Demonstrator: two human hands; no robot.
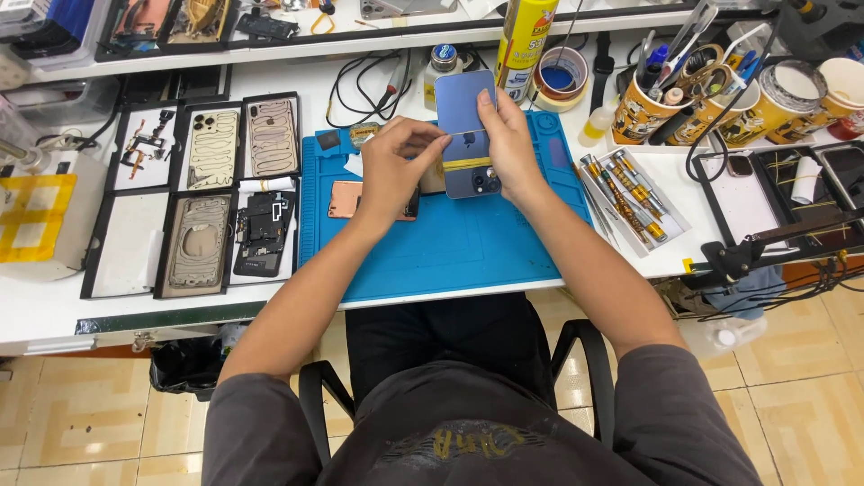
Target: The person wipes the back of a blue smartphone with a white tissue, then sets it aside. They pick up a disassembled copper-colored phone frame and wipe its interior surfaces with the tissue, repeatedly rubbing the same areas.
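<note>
Left hand [393, 171]: raised above the blue repair mat [432, 243]; thumb and forefinger pinched in a narrow grip at the left edge of the phone back housing [468, 135], seemingly on a thin film or tab at mid-height, though what is pinched is too small to tell.
Right hand [508, 148]: grip closed on the housing's right edge, thumb laid flat near its top; it carries the weight.
Phone back housing: blue, held tilted over the far half of the mat, camera cluster towards the person, a yellow tape band [467, 164] across it just above the lenses.
Handling advice: judged from the pinch, the step is fine work at the edge; best done by keeping the right hand steady as the brace, pulling slowly and level along the surface, and keeping fingertips off the lenses.
Copper-coloured plate [346, 199]: lies on the mat under the left hand, beside a dark part.
Precision screwdrivers [625, 198]: row on a white tray right of the mat, near at hand.
Parts trays [202, 184]: black-rimmed, left of the mat; they hold frames, a dark board and small flex parts.
Tape roll [560, 76]: beyond the housing, beside a yellow spray can [525, 36].
Tool cups [670, 103]: far right on the table [54, 306], filled with tweezers and brushes.
</note>
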